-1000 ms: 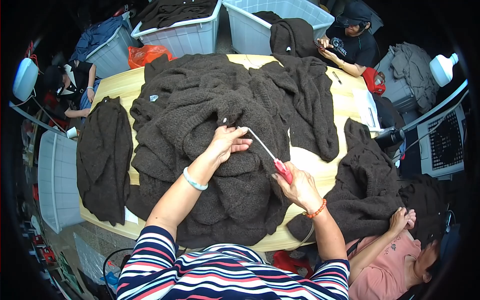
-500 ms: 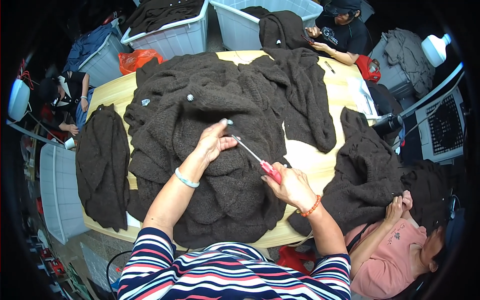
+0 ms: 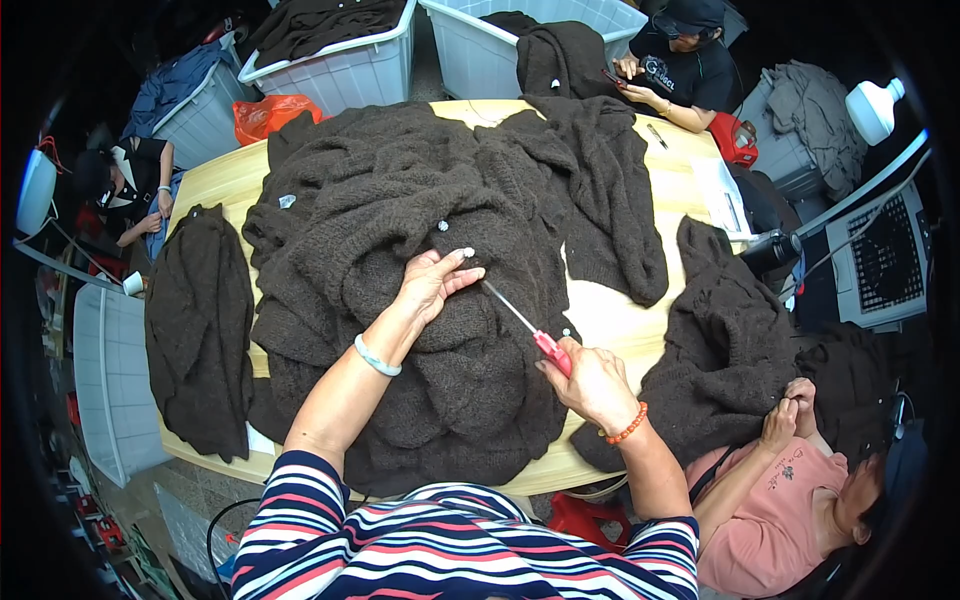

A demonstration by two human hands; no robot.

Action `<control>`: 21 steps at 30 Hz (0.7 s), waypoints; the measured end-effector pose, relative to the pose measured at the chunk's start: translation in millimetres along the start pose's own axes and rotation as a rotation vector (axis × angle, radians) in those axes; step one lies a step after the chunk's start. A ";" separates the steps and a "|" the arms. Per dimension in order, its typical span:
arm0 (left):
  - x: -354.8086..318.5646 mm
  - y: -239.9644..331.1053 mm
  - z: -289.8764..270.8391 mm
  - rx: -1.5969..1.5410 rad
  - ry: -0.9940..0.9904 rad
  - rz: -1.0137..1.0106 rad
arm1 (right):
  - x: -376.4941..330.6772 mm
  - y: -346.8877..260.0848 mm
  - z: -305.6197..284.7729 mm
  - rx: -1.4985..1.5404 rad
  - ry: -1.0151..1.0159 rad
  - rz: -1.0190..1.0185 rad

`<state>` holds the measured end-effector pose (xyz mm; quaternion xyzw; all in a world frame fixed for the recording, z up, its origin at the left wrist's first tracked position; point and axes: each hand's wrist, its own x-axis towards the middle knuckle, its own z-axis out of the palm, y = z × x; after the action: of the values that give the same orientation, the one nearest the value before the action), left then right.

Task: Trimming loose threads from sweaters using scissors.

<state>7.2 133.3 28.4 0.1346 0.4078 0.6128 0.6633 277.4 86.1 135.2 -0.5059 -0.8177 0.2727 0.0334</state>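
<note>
A large heap of dark brown knitted garments (image 3: pixel 440 390) covers the middle of the table in front of me. My left hand (image 3: pixel 430 285) lies on it, fingers drawn together at a fold of the knit, a small whitish round piece (image 3: pixel 468 253) at the thumb tip. My right hand (image 3: pixel 590 380) is closed round the red-pink handle of a tool with a thin metal shaft (image 3: pixel 515 310), like a screwdriver or hook. Its tip meets my left fingertips; the tip's shape is too small to tell. A pale button (image 3: pixel 443 226) sits on the fold just beyond.
More brown knitwear lies at the table's left (image 3: pixel 200 340) and right (image 3: pixel 725 350). Grey-white bins (image 3: pixel 345 75) stand beyond the far edge. A person in pink (image 3: pixel 770 500) handles knitwear at the right; others sit far right and far left. A black bottle (image 3: pixel 772 252) stands at the right edge.
The fold with the pale button has shifted right and nearer to me. Both hands have moved slightly right and nearer, the tool still in my right hand.
</note>
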 end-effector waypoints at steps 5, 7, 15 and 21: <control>0.9 -0.9 -8.5 0.050 0.046 0.023 | 1.6 -8.0 -3.4 0.048 0.021 0.025; 1.8 -3.4 -12.4 0.099 0.008 0.055 | 2.5 -4.2 -0.9 0.040 -0.002 0.003; -22.1 17.0 1.9 0.270 -0.026 0.067 | 0.4 -10.7 3.4 0.122 -0.055 -0.056; -95.4 57.8 3.2 1.373 0.171 0.980 | -20.6 -6.4 58.9 0.097 0.067 -0.107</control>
<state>-23.2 58.6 105.5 0.6223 0.6337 0.4555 0.0606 262.8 42.3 92.8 -0.4681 -0.8277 0.2928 0.0999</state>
